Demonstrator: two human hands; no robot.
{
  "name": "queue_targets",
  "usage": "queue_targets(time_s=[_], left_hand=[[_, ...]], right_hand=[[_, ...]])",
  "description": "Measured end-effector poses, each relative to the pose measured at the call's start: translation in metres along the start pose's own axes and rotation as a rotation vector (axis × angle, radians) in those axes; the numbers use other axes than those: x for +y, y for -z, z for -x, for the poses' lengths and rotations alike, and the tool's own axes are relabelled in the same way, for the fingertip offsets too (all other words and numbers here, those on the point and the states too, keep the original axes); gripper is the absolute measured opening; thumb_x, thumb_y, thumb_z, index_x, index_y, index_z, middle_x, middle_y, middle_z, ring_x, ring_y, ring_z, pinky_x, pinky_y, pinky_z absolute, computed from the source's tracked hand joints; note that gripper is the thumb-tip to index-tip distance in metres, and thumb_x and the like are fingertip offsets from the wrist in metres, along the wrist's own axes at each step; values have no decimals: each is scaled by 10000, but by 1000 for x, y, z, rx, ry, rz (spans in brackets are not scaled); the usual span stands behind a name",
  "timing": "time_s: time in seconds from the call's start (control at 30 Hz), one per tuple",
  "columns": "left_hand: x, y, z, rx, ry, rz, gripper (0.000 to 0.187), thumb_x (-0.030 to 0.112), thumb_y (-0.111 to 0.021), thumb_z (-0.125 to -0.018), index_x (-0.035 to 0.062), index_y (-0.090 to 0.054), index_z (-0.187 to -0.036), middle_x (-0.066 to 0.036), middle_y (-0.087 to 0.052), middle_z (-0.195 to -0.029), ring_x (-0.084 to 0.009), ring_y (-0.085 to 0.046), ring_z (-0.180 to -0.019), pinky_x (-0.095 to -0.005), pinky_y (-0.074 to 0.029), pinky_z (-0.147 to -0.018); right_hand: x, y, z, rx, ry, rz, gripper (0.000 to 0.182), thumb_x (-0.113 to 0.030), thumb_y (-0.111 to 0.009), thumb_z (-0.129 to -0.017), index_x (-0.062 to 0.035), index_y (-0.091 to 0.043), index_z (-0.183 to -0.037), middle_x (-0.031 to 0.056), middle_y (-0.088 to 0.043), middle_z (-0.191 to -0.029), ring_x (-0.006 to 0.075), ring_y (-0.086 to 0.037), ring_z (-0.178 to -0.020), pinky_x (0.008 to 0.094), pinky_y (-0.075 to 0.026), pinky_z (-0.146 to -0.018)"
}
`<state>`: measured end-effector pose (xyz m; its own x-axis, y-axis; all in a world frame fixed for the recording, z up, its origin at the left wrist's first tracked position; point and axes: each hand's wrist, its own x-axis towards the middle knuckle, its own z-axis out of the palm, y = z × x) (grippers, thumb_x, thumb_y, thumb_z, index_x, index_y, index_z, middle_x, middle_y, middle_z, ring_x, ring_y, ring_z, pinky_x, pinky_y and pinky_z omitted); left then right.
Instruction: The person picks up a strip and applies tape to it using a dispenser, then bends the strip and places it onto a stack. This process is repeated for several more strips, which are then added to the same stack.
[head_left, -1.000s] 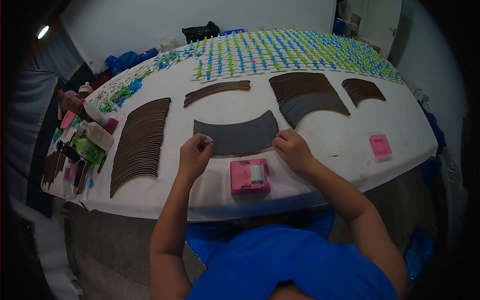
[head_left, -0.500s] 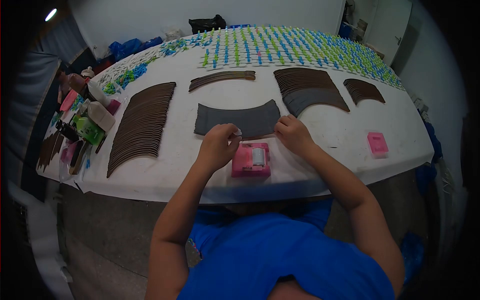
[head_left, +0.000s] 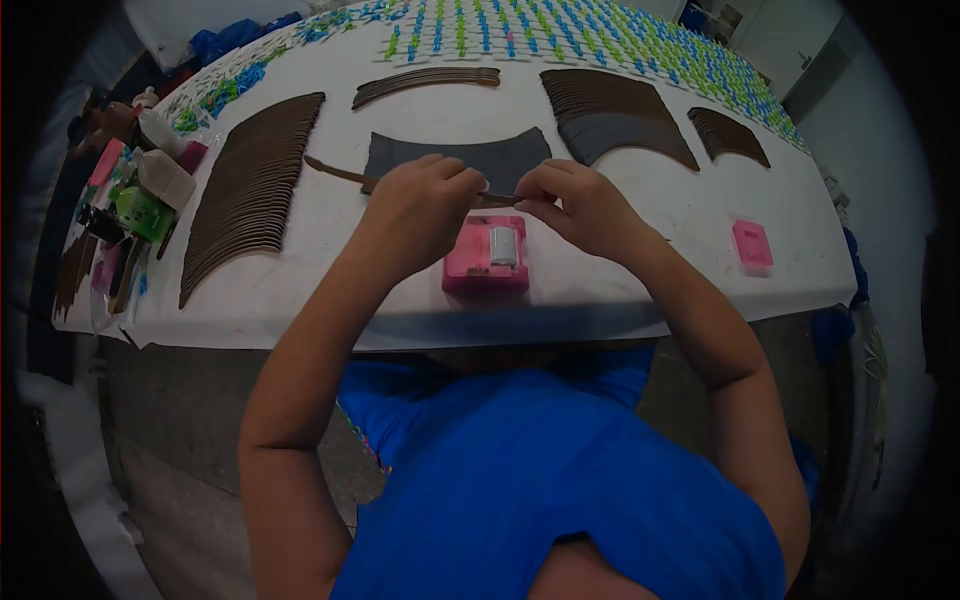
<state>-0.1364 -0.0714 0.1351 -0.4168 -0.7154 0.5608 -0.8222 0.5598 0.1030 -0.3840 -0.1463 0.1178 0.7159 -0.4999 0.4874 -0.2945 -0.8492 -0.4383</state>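
A thin brown curved strip (head_left: 335,170) is stretched between my two hands, its left end sticking out past my left hand. My left hand (head_left: 425,205) pinches it near the middle, with a small white bit at the fingertips. My right hand (head_left: 580,205) is closed on the strip's right end, which the fingers hide. Just below the hands stands a pink dispenser (head_left: 463,270) with a white roll (head_left: 503,246) in it. Behind them lies a row of dark grey-faced strips (head_left: 455,152) set side by side, partly covered by my left hand.
Brown strips lie in stacks at left (head_left: 250,190), back (head_left: 425,82), and right (head_left: 610,110), with a smaller one (head_left: 728,135) beyond. A pink box (head_left: 751,247) sits at right. Bottles (head_left: 145,212) crowd the left edge. Green and blue clips (head_left: 580,40) cover the back.
Both hands have lifted off the grey-faced row and now hold one brown strip between them, above the pink dispenser. The camera view has tilted down.
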Motion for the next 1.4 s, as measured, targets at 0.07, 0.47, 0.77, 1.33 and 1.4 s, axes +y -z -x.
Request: queue_targets(time_s=[0.07,0.47,0.77,1.33,1.4], left_hand=[[2,11,-3,-103,-53,-86,132,45,-721,-840,89,-748,-962,-64,-718,-897,-269,-704,-906,-404,-576,-793],[4,27,-17,-337,-217,-265,228,-17,-731,-792,128,-779,-961,-25,-723,-974,-206,-654,-1068,-391,-515,-1004],[1,22,-20,-285,-269,-333,92,93,-808,-799,172,-808,-846,22,-731,-870,-170,-677,-1008,-332,-523,-962],[-5,17,-5,-274,-196,-247,215,9,-736,-804,137,-807,-961,-23,-720,-913,-209,-672,-1015,-377,-540,-939],[-7,12,2,-241,-164,-201,199,27,-751,-802,141,-814,-951,-23,-732,-886,-212,-687,-1006,-372,-550,-923]], right_hand=[[0,-4,0,-52,-8,-33,150,-80,-762,-926,-42,-676,-1043,81,-660,-881,221,-659,-774,353,-544,-688],[6,-32,1,-184,-26,-109,152,-43,-756,-916,-50,-684,-1050,88,-731,-902,219,-729,-816,340,-584,-714],[7,-42,0,-137,-47,-149,138,-145,-759,-935,-72,-681,-1022,87,-734,-856,245,-710,-714,355,-572,-659],[10,-44,6,-79,3,-139,172,-22,-757,-888,-57,-705,-1048,59,-724,-881,149,-674,-723,293,-547,-636],[12,-42,8,-95,1,-126,170,-19,-750,-888,-60,-709,-1048,58,-724,-885,156,-677,-735,295,-548,-635]])
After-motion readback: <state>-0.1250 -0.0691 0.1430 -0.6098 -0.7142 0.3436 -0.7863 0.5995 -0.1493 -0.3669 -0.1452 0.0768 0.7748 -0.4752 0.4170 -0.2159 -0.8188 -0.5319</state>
